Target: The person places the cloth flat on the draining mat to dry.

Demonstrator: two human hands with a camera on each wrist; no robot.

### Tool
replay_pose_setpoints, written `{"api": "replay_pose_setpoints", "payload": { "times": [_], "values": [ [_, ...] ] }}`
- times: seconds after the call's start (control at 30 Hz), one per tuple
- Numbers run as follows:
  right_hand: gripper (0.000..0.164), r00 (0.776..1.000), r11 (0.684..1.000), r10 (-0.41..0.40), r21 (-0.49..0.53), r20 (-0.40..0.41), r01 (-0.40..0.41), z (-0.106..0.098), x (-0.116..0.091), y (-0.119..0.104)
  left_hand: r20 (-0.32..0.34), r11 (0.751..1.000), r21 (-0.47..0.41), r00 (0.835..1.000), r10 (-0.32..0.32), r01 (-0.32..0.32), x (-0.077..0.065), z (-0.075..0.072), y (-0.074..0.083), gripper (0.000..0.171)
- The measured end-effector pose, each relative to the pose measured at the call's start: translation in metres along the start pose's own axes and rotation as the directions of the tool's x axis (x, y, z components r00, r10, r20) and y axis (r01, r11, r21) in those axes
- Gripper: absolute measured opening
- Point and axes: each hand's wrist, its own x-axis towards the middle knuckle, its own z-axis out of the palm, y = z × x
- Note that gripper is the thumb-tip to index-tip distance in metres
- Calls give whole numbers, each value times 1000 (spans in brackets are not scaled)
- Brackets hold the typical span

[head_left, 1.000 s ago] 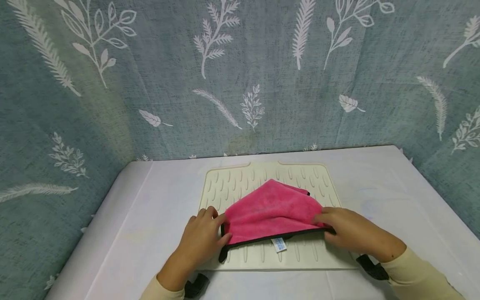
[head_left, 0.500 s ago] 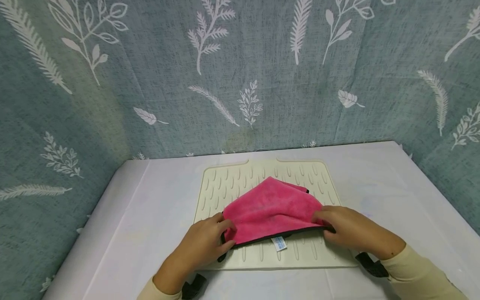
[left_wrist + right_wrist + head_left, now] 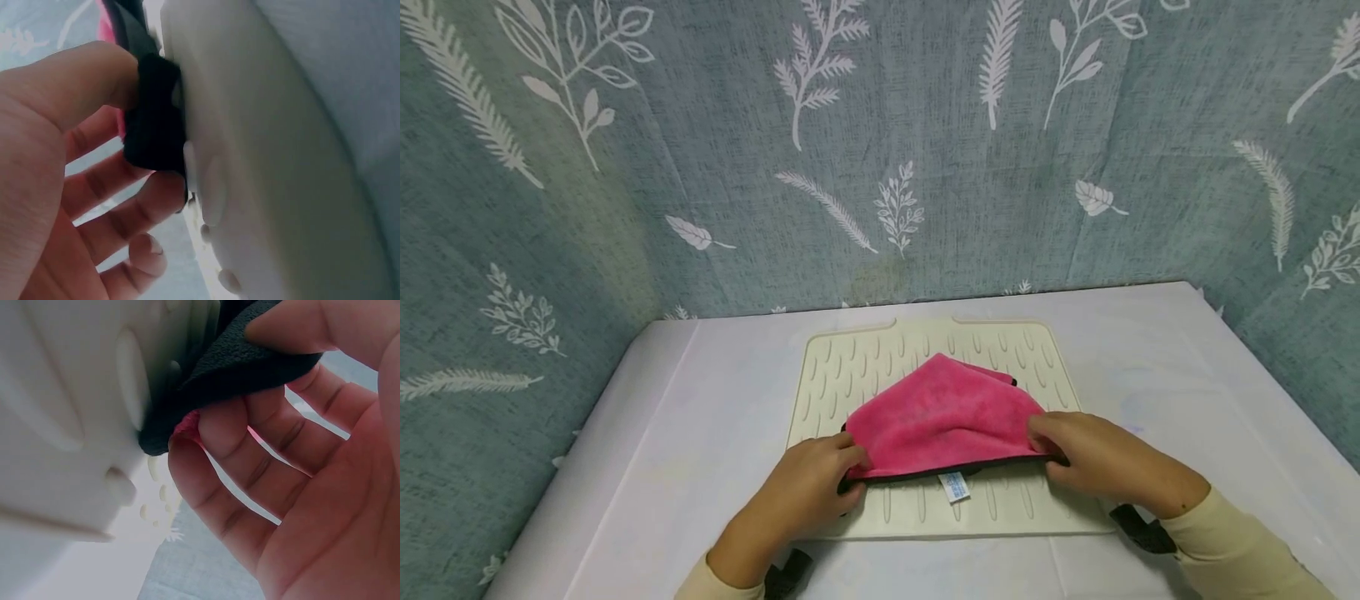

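Note:
A pink cloth with a black border lies folded and slightly rumpled on a cream ridged mat. My left hand pinches the cloth's near left corner; in the left wrist view, the thumb and fingers close on its dark edge. At the near right corner, my right hand grips the cloth between thumb and fingers, and the right wrist view shows the dark grey underside between them. From the near edge a small white tag sticks out over the mat.
The mat lies on a table covered with a white cloth. Behind and at both sides hangs a blue-green curtain with white leaf prints. Dark straps sit at both wrists.
My left hand has moved slightly right and closed on the near left corner. That corner has lifted a little, and the near edge looks straighter. My right hand stays nearly in place.

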Motion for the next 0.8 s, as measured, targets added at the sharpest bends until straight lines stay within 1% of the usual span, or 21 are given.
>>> {"api": "replay_pose_setpoints", "payload": {
  "times": [0.13,0.37,0.6,0.67,0.8],
  "values": [
    [31,1000,1000,-7,7,13,7,-1,0,0,-6,1000,3,1000,6,-6,-1,-3,-1,12],
    [32,1000,1000,2,-1,21,-2,-7,-4,-6,-17,1000,-14,1000,17,-17,-2,-16,0,11],
    [34,994,996,-73,48,76,69,-5,-6,-11,53,999,-43,999,-9,11,-5,-21,1,8],
    [34,993,996,-71,52,92,66,-4,-6,-12,61,999,-45,998,-10,13,-5,-21,1,8],
    [33,989,997,-44,66,138,35,-2,-5,-13,83,998,-58,996,-14,19,-5,-21,1,9]
  ]
}}
